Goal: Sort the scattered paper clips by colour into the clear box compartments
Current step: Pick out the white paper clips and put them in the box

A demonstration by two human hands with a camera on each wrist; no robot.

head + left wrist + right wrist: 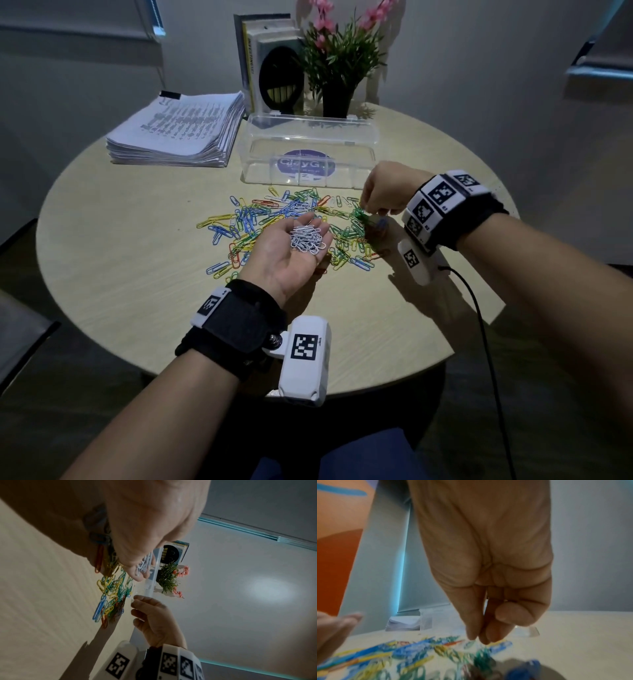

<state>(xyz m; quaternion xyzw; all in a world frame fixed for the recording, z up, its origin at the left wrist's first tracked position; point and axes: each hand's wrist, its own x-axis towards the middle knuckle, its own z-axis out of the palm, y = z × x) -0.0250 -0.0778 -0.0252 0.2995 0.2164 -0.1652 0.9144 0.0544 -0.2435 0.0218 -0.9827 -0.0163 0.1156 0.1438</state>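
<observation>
Coloured paper clips (pixel 270 216) lie scattered in a pile mid-table, in blue, yellow, green, red and white; they also show as a pile (pixel 111 586) in the left wrist view and blurred clips (pixel 419 655) in the right wrist view. My left hand (pixel 291 246) is palm up over the pile, fingers relaxed, carrying a heap of white clips (pixel 307 238). My right hand (pixel 364 212) points down at the pile's right side by green clips, its fingertips (pixel 481 638) pressed together. I see no clip between them. The clear box (pixel 310 150) stands behind the pile.
The round table (pixel 137 274) also holds a stack of papers (pixel 178 133) at back left. Upright books (pixel 263 61) and a potted plant (pixel 337 68) stand behind the box. A black cable (pixel 479 325) hangs from my right wrist past the table edge.
</observation>
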